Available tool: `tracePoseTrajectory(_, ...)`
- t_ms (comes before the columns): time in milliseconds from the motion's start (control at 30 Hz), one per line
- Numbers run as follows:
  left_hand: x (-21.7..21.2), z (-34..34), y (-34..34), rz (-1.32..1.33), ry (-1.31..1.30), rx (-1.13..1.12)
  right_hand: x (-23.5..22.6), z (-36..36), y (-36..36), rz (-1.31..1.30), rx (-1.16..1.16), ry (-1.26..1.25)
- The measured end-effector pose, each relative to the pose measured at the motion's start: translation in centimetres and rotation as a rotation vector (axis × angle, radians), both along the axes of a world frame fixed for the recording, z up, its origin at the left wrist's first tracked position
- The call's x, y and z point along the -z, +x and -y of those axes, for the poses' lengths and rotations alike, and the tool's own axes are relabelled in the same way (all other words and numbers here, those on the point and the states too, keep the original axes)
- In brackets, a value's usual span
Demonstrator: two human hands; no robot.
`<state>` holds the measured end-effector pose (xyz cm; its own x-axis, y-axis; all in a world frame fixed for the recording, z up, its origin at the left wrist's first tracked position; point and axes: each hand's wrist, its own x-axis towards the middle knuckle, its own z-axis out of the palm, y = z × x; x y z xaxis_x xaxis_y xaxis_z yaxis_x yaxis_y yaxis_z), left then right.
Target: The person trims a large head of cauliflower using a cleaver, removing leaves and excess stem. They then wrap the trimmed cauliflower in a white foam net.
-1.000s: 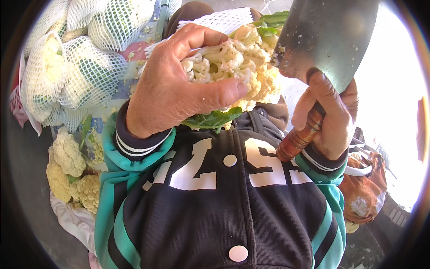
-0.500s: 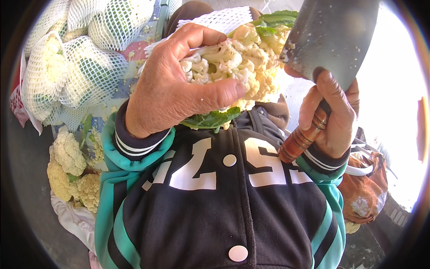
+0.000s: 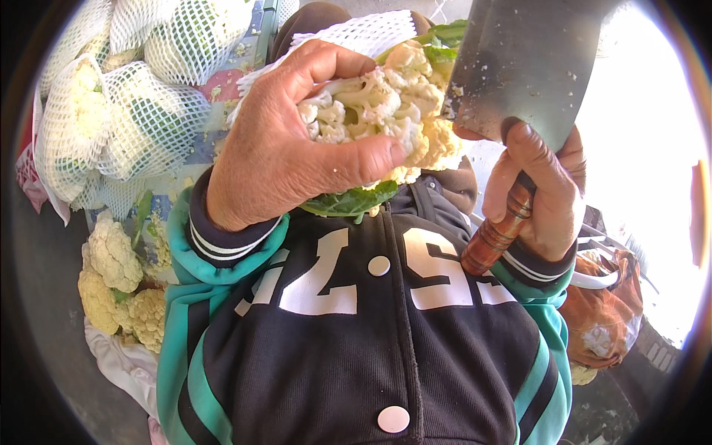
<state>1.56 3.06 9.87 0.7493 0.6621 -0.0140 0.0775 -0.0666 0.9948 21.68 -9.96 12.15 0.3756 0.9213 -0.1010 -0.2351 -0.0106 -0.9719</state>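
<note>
The creamy white cauliflower head (image 3: 386, 119) sits clamped in my left hand (image 3: 289, 148) over my chest, and my right hand (image 3: 538, 189), closed round the wooden-handled steel cleaver (image 3: 530, 67), has edged the blade against its right side (cut looks begun)

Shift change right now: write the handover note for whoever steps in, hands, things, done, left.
Left hand: gripping a cauliflower head in the air in front of the chest, thumb across its florets, green leaves beneath.
Right hand: closed on the wooden handle of a cleaver, blade upright against the right side of the cauliflower.
Nearby: netted cauliflowers upper left; bare cauliflower pieces lower left.
Done: this head is out of its net.
Left: leaves are still attached to it; netted heads wait unopened.
</note>
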Motion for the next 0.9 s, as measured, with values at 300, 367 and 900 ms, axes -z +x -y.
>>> tracePoseTrajectory(300, 0.0, 0.1, 0.1, -0.039, 0.162, 0.0, -0.6, 0.0, -0.5, 0.0, 0.004, -0.05)
tracePoseTrajectory(367, 0.0, 0.1, 0.1, -0.041, 0.19, 0.012, -0.7, 0.1, -0.6, 0.002, 0.016, -0.065)
tracePoseTrajectory(900, -0.2, 0.8, 0.4, -0.055, 0.271, 0.021, -2.1, 0.6, -2.1, 0.096, 0.116, -0.155)
